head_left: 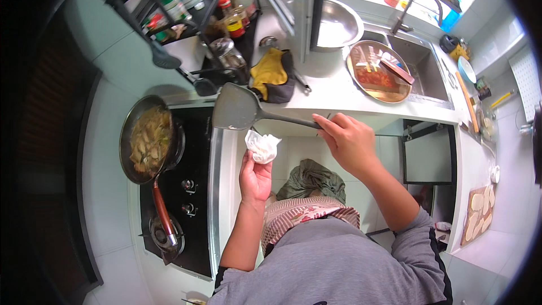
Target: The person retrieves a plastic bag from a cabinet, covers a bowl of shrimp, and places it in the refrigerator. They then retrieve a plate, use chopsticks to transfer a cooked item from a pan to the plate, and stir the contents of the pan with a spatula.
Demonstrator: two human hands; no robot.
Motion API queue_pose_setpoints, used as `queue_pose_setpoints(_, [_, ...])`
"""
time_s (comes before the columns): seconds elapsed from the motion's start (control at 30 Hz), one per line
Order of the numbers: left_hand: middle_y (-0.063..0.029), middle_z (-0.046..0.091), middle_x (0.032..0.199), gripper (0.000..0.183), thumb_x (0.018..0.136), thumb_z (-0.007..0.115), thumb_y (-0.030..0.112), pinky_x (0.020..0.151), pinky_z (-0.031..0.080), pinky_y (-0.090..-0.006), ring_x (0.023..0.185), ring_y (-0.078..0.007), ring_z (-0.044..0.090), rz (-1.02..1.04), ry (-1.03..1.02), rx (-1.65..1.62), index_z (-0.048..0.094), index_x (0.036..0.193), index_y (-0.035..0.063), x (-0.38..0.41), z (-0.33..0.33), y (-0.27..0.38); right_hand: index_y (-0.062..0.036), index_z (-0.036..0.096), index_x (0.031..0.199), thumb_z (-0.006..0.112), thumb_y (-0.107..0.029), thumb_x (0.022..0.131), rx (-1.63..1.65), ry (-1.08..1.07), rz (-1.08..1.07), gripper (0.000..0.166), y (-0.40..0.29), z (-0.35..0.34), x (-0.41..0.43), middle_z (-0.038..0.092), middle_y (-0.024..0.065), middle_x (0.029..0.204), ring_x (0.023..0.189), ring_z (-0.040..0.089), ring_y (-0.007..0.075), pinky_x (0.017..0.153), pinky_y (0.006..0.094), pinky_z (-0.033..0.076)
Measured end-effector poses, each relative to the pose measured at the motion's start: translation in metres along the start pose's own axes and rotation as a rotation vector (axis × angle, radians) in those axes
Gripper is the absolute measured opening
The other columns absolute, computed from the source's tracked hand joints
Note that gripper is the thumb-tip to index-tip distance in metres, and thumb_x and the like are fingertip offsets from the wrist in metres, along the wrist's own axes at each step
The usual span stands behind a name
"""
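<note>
My right hand (pixel 349 142) grips the dark handle of a grey spatula (pixel 235 108), whose broad blade points left over the counter's front edge. Just below the blade, my left hand (pixel 256 176) holds a crumpled white tissue (pixel 262 147) between thumb and fingers. To the left, a frying pan (pixel 123 148) rests on the far burner of a black gas hob (pixel 199 135). Cooked food (pixel 149 144) in browned pieces with some green lies in it. The pan's reddish wooden handle (pixel 161 209) reaches back over the near burner.
A yellow and black mitt (pixel 273 74) lies on the white counter beside a rack (pixel 203 21) of sauce bottles. Farther right are a steel basin (pixel 338 23), a round glass lid (pixel 377 89) and the sink (pixel 427 76). A board (pixel 468 235) with pale flat pieces lies at far right.
</note>
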State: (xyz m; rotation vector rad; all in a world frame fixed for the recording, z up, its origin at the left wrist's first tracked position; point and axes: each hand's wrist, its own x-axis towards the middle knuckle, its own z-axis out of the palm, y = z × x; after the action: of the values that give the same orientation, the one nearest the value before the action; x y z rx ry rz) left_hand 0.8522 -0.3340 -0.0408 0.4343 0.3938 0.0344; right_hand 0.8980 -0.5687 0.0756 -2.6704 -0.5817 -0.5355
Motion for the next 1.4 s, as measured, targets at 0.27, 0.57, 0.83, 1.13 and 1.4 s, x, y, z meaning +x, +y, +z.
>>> queue_pose_setpoints(0.27, [-0.0132,0.054,0.129,0.037,0.095,0.051,0.016,0.098,0.048,-0.0394,0.117,-0.0267,0.054,-0.293,-0.135,-0.117,0.046,0.129,0.0018,0.053,0.053,-0.094,-0.0171,0.068,0.106,0.066,-0.018,0.081,-0.006,0.073,0.362,0.025,0.11,-0.062,-0.067,0.055,0.0018,0.071,0.065,0.059,0.0204,0.055,0.0346,0.046])
queue_pose_setpoints(0.57, [-0.0109,0.059,0.119,0.034,0.096,0.052,0.02,0.092,0.05,-0.0357,0.106,-0.0226,0.059,-0.551,-0.125,0.148,0.05,0.125,0.0037,0.108,0.093,-0.175,-0.0075,0.052,0.125,0.048,-0.004,0.084,0.167,0.079,0.374,0.041,0.261,-0.006,0.008,0.057,0.0169,0.094,0.085,0.059,0.0342,0.072,0.0431,0.049])
queue_pose_setpoints(0.83, [-0.0063,0.06,0.11,0.023,0.096,0.054,0.02,0.081,0.053,-0.031,0.099,-0.0177,0.06,-0.438,-0.24,0.535,0.049,0.114,0.0077,0.168,0.15,-0.227,0.0013,0.069,0.077,0.062,-0.008,0.066,0.174,-0.309,0.381,0.016,0.337,0.134,0.183,0.068,0.0186,0.081,0.078,0.067,0.0344,0.068,0.0419,0.054])
queue_pose_setpoints(1.13, [-0.0045,0.058,0.106,0.017,0.096,0.054,0.022,0.082,0.051,-0.0329,0.097,-0.0176,0.059,-0.542,-0.412,0.766,0.05,0.107,0.0103,0.209,0.173,-0.269,-0.0024,0.072,0.077,0.061,-0.007,0.064,0.212,-0.36,0.362,0.017,0.371,0.17,0.217,0.069,0.0153,0.084,0.082,0.066,0.0331,0.071,0.0389,0.053])
queue_pose_setpoints(1.4, [-0.0051,0.057,0.114,0.029,0.092,0.054,0.007,0.085,0.049,-0.0325,0.101,-0.0168,0.059,-0.809,-0.621,0.877,0.048,0.12,0.0066,0.174,0.21,-0.366,0.0,0.067,0.091,0.059,-0.025,0.08,0.434,-0.214,0.377,0.028,0.372,0.023,0.087,0.066,0.0179,0.082,0.08,0.064,0.0349,0.071,0.0426,0.052])
